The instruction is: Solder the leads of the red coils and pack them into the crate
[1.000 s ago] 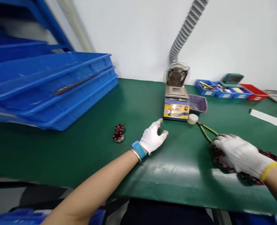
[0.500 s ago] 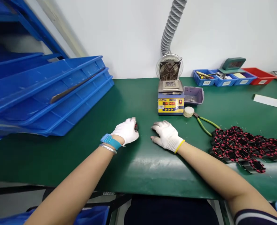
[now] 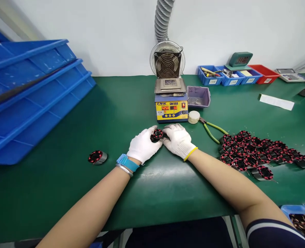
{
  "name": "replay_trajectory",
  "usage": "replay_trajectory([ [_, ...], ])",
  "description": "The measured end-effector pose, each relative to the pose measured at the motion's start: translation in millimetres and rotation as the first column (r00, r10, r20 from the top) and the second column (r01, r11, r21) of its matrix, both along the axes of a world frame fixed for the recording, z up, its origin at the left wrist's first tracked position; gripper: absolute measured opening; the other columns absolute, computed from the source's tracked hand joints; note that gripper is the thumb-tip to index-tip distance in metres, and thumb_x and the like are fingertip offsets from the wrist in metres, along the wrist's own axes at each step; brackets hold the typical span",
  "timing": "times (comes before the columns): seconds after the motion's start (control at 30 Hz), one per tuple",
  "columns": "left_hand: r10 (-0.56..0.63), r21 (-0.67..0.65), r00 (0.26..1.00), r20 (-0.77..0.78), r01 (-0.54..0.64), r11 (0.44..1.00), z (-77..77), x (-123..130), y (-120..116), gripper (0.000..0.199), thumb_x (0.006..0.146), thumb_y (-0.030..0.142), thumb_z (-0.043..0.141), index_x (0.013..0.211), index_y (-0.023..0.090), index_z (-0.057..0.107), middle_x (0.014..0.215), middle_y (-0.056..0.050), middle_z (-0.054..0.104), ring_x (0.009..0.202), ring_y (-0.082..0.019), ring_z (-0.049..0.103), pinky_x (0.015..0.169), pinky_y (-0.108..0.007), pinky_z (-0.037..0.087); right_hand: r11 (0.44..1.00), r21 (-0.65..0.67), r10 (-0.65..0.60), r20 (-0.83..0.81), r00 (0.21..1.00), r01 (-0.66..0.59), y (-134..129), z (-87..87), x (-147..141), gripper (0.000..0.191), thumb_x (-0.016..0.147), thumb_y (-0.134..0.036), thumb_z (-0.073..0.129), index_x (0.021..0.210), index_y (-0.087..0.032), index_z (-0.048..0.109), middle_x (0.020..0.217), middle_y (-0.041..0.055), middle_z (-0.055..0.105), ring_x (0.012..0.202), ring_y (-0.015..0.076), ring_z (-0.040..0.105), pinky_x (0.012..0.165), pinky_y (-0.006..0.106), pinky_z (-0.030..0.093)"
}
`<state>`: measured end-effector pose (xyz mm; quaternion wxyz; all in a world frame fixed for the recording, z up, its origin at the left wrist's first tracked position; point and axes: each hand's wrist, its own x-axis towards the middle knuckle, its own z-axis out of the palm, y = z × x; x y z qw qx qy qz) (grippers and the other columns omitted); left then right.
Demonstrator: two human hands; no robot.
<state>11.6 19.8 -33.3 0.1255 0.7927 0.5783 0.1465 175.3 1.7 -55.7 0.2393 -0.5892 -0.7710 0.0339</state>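
Observation:
Between my gloved hands, just in front of the yellow and blue heating unit (image 3: 171, 108), is a black stator with red windings (image 3: 157, 134). My left hand (image 3: 145, 144) wraps round its left side. The fingers of my right hand (image 3: 177, 139) close against its right side. Another stator (image 3: 97, 157) lies on its side on the green table, left of my left wrist. Many more stators (image 3: 250, 151) stand grouped at the right, beside green-handled pliers (image 3: 212, 129). A round white pad (image 3: 194, 117) sits by the unit's right corner.
Blue crates (image 3: 33, 100) are stacked at the left. Behind the pad is a purple tray (image 3: 199, 96). Small blue bins (image 3: 211, 76), a red bin (image 3: 264, 74) and a clock (image 3: 241, 59) line the wall. A white strip (image 3: 276, 102) lies at the right, near a calculator (image 3: 290, 75).
My right hand has come up to the stator in my left hand, and its fingers have closed in. The view has shifted, showing a lone stator at the left.

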Motion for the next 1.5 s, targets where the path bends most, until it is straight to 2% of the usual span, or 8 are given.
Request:
replay_trajectory([
  [0.43,0.068,0.004,0.966,0.249,-0.071,0.997,0.5,-3.4,1.8,0.04,0.065,0.049,0.07,0.095,0.023,0.064,0.102,-0.006,0.065,0.092,-0.028,0.065,0.082,-0.038,0.051,0.988,-0.116,-0.147,-0.514,0.845,0.101,4.3,6.5,-6.2,0.02,0.085,-0.025,0.052,0.096,-0.021,0.069,0.098,0.0024,0.069,0.096,0.0208,0.063,0.089,0.036,0.049],
  [0.83,-0.005,0.007,0.814,0.581,0.001,1.0,-3.7,-1.1,-6.5,0.048,0.069,0.031,0.064,0.115,0.019,0.054,0.105,-0.006,0.068,0.095,-0.022,0.067,0.085,-0.032,0.054,0.962,-0.247,-0.18,-0.893,0.412,-0.114,-13.8,13.7,-35.9,0.031,0.08,-0.03,0.06,0.109,-0.017,0.063,0.106,0.0071,0.069,0.095,0.0185,0.066,0.087,0.033,0.054],
  [1.03,-0.109,0.057,0.825,0.554,0.094,0.994,-11.7,-4.5,1.9,0.056,0.073,0.026,0.057,0.127,0.018,0.052,0.12,-0.007,0.065,0.104,-0.021,0.064,0.093,-0.031,0.05,0.975,-0.207,-0.217,-0.789,0.575,0.085,-12.1,12.1,-33.1,0.049,0.07,-0.028,0.068,0.116,-0.015,0.06,0.107,0.0089,0.068,0.082,0.0178,0.065,0.081,0.035,0.056],
  [1.13,-0.075,-0.073,0.84,0.537,0.134,0.988,-3.6,-14.9,7.9,0.03,0.074,0.03,0.055,0.101,0.019,0.065,0.091,-0.005,0.071,0.08,-0.02,0.067,0.073,-0.03,0.054,0.974,-0.218,-0.216,-0.839,0.5,0.055,-7.8,8.5,-28.0,0.049,0.071,-0.032,0.067,0.116,-0.016,0.059,0.104,0.0077,0.069,0.081,0.0172,0.065,0.08,0.034,0.056],
  [1.27,0.13,-0.424,0.586,0.8,0.397,0.814,19.5,-33.9,16.3,0.019,0.073,0.038,0.055,0.071,0.019,0.057,0.047,0.001,0.051,0.036,-0.013,0.043,0.036,-0.025,0.032,0.979,-0.201,-0.187,-0.93,0.317,-0.013,-2.1,7.3,-25.2,0.048,0.07,-0.036,0.067,0.112,-0.016,0.058,0.101,0.0085,0.069,0.078,0.0171,0.065,0.071,0.032,0.057],
  [1.37,0.295,-0.392,0.301,0.907,0.345,0.853,26.4,-37.5,18.3,0.036,0.077,0.054,0.048,0.071,0.019,0.052,0.05,0.001,0.048,0.038,-0.012,0.042,0.037,-0.024,0.029,0.979,-0.202,-0.187,-0.942,0.278,-0.025,-1.5,9.5,-25.9,0.048,0.068,-0.037,0.069,0.11,-0.016,0.059,0.102,0.0092,0.069,0.081,0.0181,0.065,0.069,0.032,0.056],
  [1.43,0.265,-0.352,0.335,0.904,0.231,0.907,22.2,-31.8,14.9,0.05,0.078,0.066,0.044,0.078,0.017,0.053,0.062,-0.002,0.055,0.047,-0.013,0.05,0.041,-0.024,0.034,0.979,-0.2,-0.18,-0.941,0.286,-0.043,-2.5,10.4,-27.1,0.049,0.067,-0.038,0.069,0.11,-0.016,0.06,0.103,0.0092,0.069,0.084,0.0193,0.065,0.068,0.032,0.056],
  [1.5,0.17,-0.297,0.487,0.857,0.196,0.935,15.5,-22.8,8.5,0.053,0.077,0.069,0.049,0.083,0.017,0.053,0.068,-0.002,0.058,0.054,-0.013,0.053,0.044,-0.023,0.037,0.979,-0.192,-0.164,-0.943,0.291,-0.072,-3.6,10.7,-28.2,0.05,0.067,-0.039,0.069,0.11,-0.016,0.06,0.102,0.0092,0.069,0.088,0.0203,0.065,0.07,0.032,0.056],
])
